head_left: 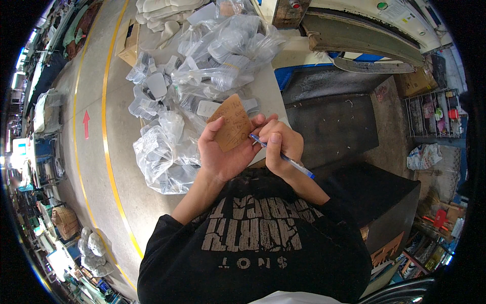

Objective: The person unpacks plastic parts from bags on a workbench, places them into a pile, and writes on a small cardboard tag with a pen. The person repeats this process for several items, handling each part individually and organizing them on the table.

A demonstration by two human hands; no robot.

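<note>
A brown piece of cardboard (232, 121) with handwriting on it lies across the palm and fingers of my left hand (218, 156), the thumb up along its left edge. In my right hand (285, 146) is a ballpoint pen (299, 167) with a clear barrel and blue ends. Its tip is by the lower right edge of the cardboard; whether it touches is too small to tell. Just beyond my hands, clear plastic bags (223, 71) full of flat pale grey pieces are heaped on a light tabletop (276, 104). Another knotted clear bag (167, 152) sits left of my left wrist.
To the right stands a dark metal bench (329, 126), with a machine (395, 25) behind it. A wire rack (433, 114) is farther right. On the left, yellow lines (107, 101) and a red arrow (86, 124) mark the floor. An open carton (129, 43) stands beyond the bags.
</note>
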